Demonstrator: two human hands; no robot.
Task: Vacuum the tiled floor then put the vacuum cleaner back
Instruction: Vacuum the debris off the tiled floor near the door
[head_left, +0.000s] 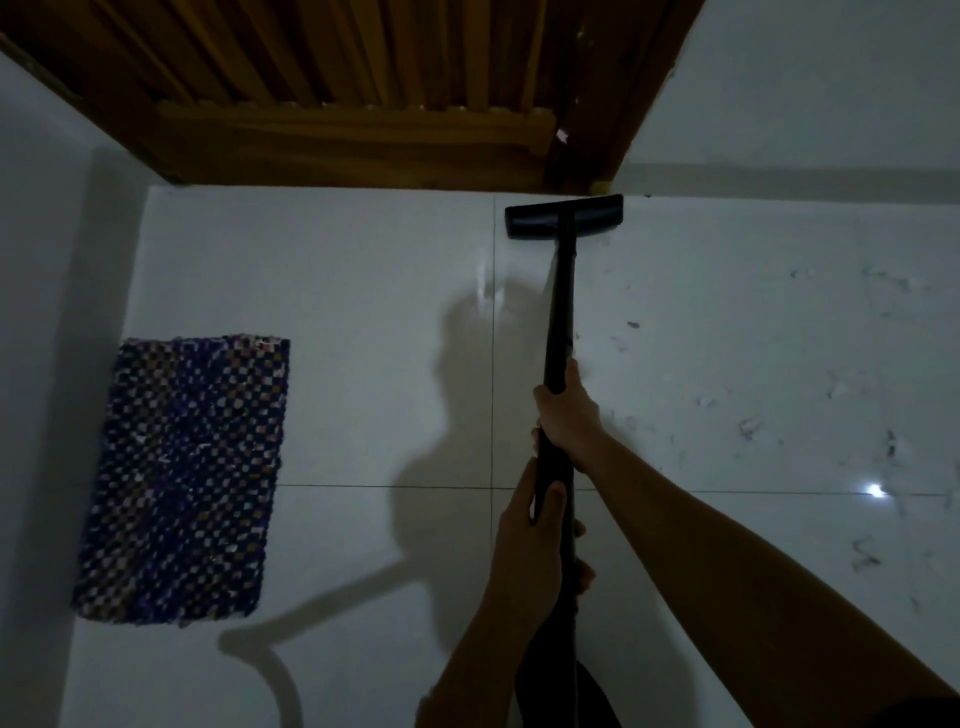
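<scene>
pushing the vacuum wand (560, 312) out toward twelve o'clock, i had both hands wrapped on it: right hand (569, 410) clenched round the tube farther down toward the floor, left hand (530, 530) gripping it nearer my body. the floor head (565, 217) sat flat on the white tiled floor (363, 291), right up at the foot of the wall, just beside the bottom of the wooden door (353, 140) and its frame.

room was dim. most of the visible debris (748, 428) lay scattered at two to three o'clock, well apart from the head, so that patch looked not yet done.

risks as i judged them: one more shove forward would knock the head into the wall or door frame and scuff it. swinging left toward nine o'clock, the suction could catch the edge of the woven mat (182, 478) and bunch it up. low light made it easy to miss the fine bits. the hose ran down past my legs, partly hidden; i could have stepped on it.
</scene>
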